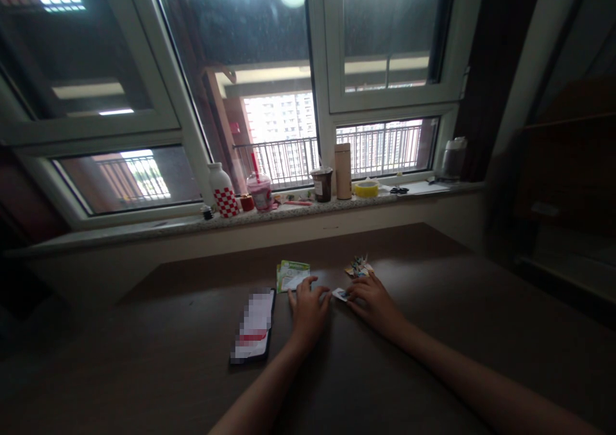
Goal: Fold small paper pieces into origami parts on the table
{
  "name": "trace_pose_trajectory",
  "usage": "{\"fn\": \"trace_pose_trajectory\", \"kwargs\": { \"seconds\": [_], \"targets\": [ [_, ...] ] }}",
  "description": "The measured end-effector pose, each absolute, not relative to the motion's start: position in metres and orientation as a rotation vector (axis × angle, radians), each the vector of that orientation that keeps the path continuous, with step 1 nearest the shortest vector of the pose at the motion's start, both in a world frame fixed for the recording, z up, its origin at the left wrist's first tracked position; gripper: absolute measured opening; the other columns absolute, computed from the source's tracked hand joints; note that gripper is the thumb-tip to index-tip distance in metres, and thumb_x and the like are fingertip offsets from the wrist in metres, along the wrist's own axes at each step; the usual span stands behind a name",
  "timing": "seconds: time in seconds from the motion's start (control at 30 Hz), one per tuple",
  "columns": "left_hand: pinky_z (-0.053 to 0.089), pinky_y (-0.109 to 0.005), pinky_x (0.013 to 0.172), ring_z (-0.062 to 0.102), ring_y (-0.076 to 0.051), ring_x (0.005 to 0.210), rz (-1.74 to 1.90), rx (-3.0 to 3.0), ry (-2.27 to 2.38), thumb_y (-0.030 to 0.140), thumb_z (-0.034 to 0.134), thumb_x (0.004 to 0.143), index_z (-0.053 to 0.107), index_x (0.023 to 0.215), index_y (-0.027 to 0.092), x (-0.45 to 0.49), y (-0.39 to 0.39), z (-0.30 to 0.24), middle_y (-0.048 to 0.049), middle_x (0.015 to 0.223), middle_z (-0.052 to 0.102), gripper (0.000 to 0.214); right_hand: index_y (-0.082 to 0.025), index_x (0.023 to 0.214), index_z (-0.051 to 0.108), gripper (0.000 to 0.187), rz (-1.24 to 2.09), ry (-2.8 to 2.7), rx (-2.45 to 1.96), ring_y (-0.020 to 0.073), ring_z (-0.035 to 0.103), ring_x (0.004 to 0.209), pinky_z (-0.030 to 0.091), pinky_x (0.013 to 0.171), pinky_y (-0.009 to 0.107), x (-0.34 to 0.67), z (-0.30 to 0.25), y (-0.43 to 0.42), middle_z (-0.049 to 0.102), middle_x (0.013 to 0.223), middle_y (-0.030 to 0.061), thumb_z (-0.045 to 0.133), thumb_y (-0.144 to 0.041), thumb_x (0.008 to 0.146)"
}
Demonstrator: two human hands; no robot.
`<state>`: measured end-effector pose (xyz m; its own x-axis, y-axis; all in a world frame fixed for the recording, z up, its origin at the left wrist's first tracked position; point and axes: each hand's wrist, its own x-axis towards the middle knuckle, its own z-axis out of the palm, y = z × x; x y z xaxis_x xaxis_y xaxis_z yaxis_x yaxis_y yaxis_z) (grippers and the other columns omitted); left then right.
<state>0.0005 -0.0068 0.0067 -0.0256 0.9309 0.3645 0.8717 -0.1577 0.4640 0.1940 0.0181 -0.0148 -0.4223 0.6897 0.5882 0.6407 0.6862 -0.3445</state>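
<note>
My left hand (308, 305) rests low over the dark table with its fingers apart and nothing visible in them. Just behind its fingertips lie green and white printed packets (292, 273), partly covered by the hand. To the right, my right hand (376, 301) pinches a small white card-like piece (339, 294) with a dark print, whose left end points toward my left thumb and forefinger. Beyond the right fingers sits a small heap of colourful paper-like bits (359, 267); what they are exactly is too small to tell.
A phone (255, 326) with a lit screen lies left of my left forearm on the brown table (158, 345). Along the windowsill (298, 213) stand a checkered bottle (224, 194), a pink drink cup (260, 192), a dark cup (322, 185), a beige flask (343, 172) and yellow tape (366, 189).
</note>
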Motion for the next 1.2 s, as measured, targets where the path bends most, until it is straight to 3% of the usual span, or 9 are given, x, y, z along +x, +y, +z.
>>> {"fn": "trace_pose_trajectory", "kwargs": {
  "seconds": [0.33,0.6,0.9,1.07,1.2],
  "targets": [
    [0.013,-0.067,0.113,0.044,-0.028,0.129,0.808,2.164,2.012,0.033,0.057,0.088,0.076,0.094,0.033,0.002,-0.008,0.006,-0.0057,0.132,0.056,0.02,-0.029,0.092,0.074,0.013,0.062,-2.25,-1.071,0.0234,0.056,0.108,0.029,0.107,0.049,0.192,-0.016,0.018,0.073,0.096,0.0007,0.063,-0.027,0.088],
    [0.004,-0.073,0.109,0.038,-0.03,0.133,0.663,2.272,1.996,0.051,0.061,0.082,0.07,0.11,0.042,0.003,-0.01,0.001,-0.0071,0.141,0.051,0.03,-0.027,0.096,0.074,0.019,0.146,-2.253,-0.976,0.0234,0.055,0.113,0.037,0.104,0.045,0.191,-0.015,0.018,0.073,0.106,0.0025,0.061,-0.017,0.086],
    [0.012,-0.07,0.111,0.04,-0.03,0.132,0.73,2.254,2.056,0.042,0.056,0.088,0.068,0.113,0.036,0.004,-0.01,0.002,-0.0075,0.138,0.052,0.029,-0.032,0.105,0.073,0.024,-0.035,-2.29,-1.12,0.0253,0.053,0.114,0.03,0.107,0.051,0.19,-0.011,0.014,0.072,0.102,0.003,0.058,-0.022,0.088],
    [0.011,-0.072,0.109,0.04,-0.03,0.132,0.671,2.256,2.066,0.045,0.055,0.088,0.07,0.109,0.04,0.004,-0.01,0.001,-0.0072,0.138,0.052,0.026,-0.03,0.104,0.073,0.023,-0.098,-2.316,-1.124,0.0256,0.051,0.112,0.029,0.108,0.051,0.188,-0.008,0.01,0.068,0.099,0.0049,0.057,-0.024,0.089],
    [0.011,-0.076,0.105,0.037,-0.033,0.134,0.602,2.255,2.073,0.05,0.051,0.089,0.065,0.117,0.046,0.004,-0.009,0.0,-0.0073,0.142,0.049,0.031,-0.027,0.095,0.075,0.019,-0.09,-2.312,-1.073,0.0238,0.053,0.107,0.029,0.11,0.05,0.188,-0.009,0.009,0.066,0.094,0.0052,0.057,-0.024,0.089]
  ]
}}
